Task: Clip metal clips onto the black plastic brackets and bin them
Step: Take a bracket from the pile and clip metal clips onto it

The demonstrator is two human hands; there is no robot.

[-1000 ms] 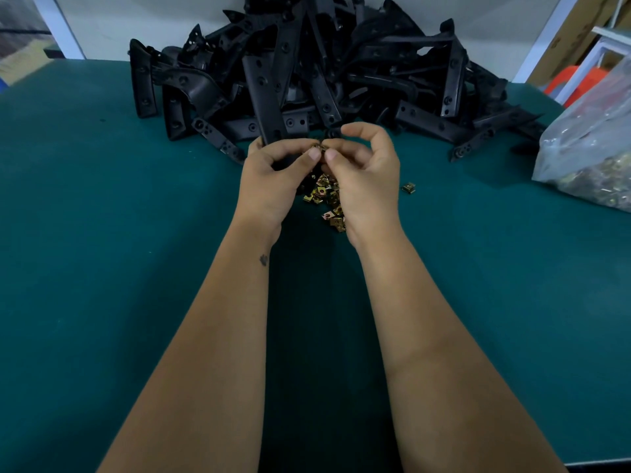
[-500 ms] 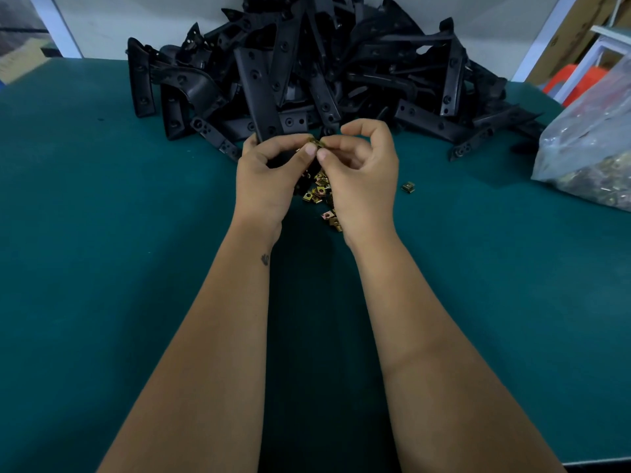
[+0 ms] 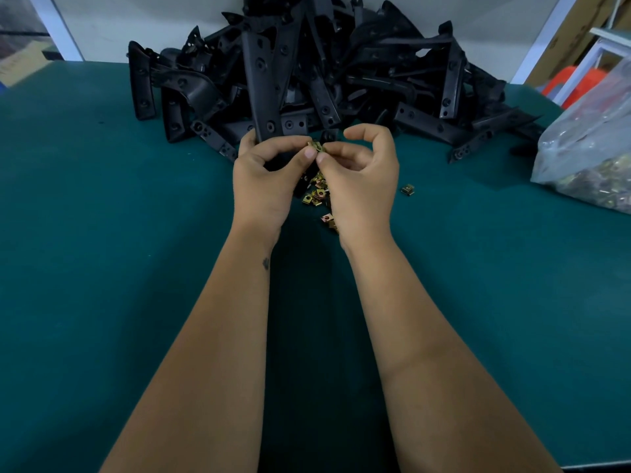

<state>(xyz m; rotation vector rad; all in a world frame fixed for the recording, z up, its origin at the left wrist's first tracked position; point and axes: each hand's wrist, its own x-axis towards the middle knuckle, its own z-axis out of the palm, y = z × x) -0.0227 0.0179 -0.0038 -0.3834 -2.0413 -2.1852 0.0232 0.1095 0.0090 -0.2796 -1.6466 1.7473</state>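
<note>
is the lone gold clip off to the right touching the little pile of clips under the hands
Apart. The head view shows bare green table between the lone clip and the clip pile.

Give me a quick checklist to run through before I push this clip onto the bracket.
1. Metal clip pinched between both thumbs: ok.
2. Left hand grips the black bracket: ok.
3. Right hand fingers on the clip: ok.
4. Clip's open side faces the bracket edge: cannot tell, too small.
5. Spare clips on the green table under the hands: ok.
6. Bin for finished brackets in view: not ok.
</note>
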